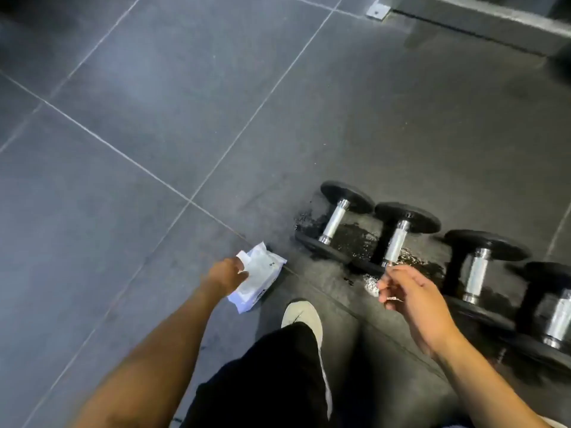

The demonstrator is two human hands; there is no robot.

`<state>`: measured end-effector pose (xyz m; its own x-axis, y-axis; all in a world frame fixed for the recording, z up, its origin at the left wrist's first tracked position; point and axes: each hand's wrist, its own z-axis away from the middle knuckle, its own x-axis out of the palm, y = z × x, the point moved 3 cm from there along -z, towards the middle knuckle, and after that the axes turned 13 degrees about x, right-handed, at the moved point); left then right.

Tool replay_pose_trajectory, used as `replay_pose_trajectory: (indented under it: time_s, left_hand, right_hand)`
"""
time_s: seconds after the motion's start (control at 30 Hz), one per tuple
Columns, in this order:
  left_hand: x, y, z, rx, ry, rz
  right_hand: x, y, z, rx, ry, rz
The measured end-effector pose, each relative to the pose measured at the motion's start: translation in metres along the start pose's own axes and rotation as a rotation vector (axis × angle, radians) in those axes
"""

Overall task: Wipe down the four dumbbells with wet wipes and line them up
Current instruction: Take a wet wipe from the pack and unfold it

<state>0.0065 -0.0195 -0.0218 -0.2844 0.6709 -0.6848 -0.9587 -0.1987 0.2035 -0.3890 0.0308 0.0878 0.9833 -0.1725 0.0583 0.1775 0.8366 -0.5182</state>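
Four black dumbbells with chrome handles lie side by side in a row on the dark floor: the first, the second, the third and the fourth at the right edge. A white wet wipe pack lies on the floor left of the row. My left hand reaches down and grips the pack's near left edge. My right hand hovers in front of the second dumbbell, fingers curled on a small white scrap that looks like a wipe.
Wet dark patches mark the floor under the first two dumbbells. My shoe and black trouser leg stand between the pack and the row. A grey equipment base runs along the top right. Tiled floor spreads to the left.
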Motion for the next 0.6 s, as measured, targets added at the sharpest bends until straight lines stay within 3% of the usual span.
replay_pose_trajectory:
  time_s: [0.17, 0.33, 0.47, 0.6]
  left_hand:
    - [0.044, -0.009, -0.013, 0.023, -0.026, -0.044]
    - [0.04, -0.004, 0.0, -0.022, 0.158, 0.048]
    - [0.012, 0.012, 0.008, 0.029, 0.282, 0.278]
    - [-0.036, 0.055, 0.031, 0.166, 0.306, 0.729]
  right_hand:
    - [0.007, 0.03, -0.038, 0.054, 0.04, 0.009]
    - [0.009, 0.041, -0.04, 0.086, 0.056, 0.034]
    - [0.018, 0.032, -0.025, 0.059, 0.055, 0.032]
    - [0.033, 0.014, -0.002, 0.004, 0.026, 0.064]
